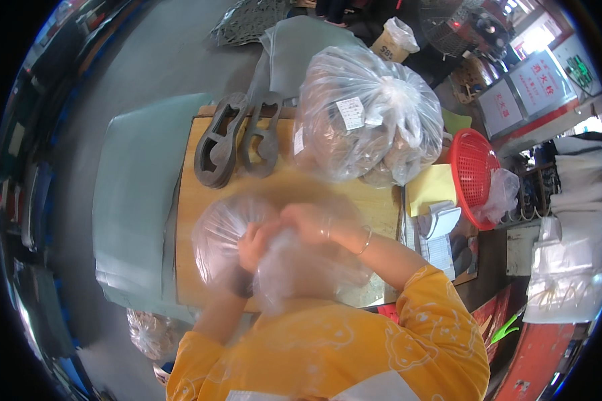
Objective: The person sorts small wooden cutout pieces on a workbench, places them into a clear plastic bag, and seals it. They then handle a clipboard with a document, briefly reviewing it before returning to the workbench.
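A clear plastic bag [215, 230] with a pinkish sheen lies on the near part of the wooden work table [188, 267], its full end to the left. My left hand [253, 244] is closed round its gathered neck. Close beside it, my right hand [304, 222] is closed on the same plastic, somewhat blurred by motion. Loose film from the bag's mouth spreads below and right of my hands. What the bag holds is hard to make out. Beyond it lie a stack of grey sole-shaped pieces [217, 150] and, to its right, a similar piece [267, 147].
A large tied clear bag [331, 144] with a paper label fills the table's far right. A yellow paper [432, 189], notes and a red plastic basket [465, 174] sit at the right. Green-grey sheeting [132, 194] adjoins the left edge. A fan [471, 30] stands far right.
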The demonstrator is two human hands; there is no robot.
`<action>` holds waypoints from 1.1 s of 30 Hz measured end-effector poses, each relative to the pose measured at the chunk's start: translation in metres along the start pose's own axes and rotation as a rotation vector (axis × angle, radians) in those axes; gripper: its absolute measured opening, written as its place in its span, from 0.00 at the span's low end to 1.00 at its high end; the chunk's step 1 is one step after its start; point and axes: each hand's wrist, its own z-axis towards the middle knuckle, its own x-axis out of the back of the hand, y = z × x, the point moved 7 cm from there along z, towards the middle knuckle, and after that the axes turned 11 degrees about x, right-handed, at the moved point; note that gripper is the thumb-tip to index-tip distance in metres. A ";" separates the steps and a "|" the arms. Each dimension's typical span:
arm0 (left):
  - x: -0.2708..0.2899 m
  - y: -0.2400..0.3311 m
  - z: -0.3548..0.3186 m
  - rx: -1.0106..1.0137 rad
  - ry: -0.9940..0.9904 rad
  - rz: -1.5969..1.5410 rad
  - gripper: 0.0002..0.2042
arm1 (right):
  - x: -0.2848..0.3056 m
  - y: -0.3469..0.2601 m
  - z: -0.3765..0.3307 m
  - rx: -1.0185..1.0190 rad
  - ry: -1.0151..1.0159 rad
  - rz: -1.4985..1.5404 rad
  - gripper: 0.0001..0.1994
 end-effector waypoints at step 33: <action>-0.111 -0.104 -0.019 0.590 -0.665 -0.623 0.21 | 0.041 -0.062 -0.059 0.307 0.141 -0.263 0.06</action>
